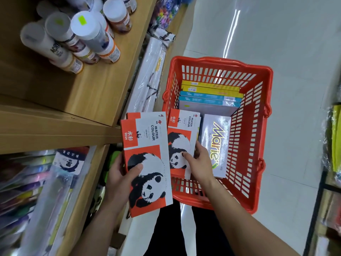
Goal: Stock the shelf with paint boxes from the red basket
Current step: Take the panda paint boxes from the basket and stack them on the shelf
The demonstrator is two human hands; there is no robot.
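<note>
The red basket [258, 137] stands on the floor beside the wooden shelf [96, 89]. My left hand [121, 180] is shut on a small stack of red-and-white panda water colour boxes [147, 163], held left of the basket. My right hand [200, 163] reaches into the basket and grips another panda water colour box [181, 137], thumb on its face. Beside it in the basket lies a silver Marie's box [216, 145]. Blue boxes [210, 99] and yellow boxes [210, 87] are stacked at the basket's far end.
White-capped paint bottles [81, 36] crowd the upper shelf. Packets of art supplies [46, 182] fill the lower shelf at left. Long wrapped white rolls [149, 76] lean between shelf and basket. A shiny tiled floor [286, 34] runs to the right, with a rack [332, 182] at the far right.
</note>
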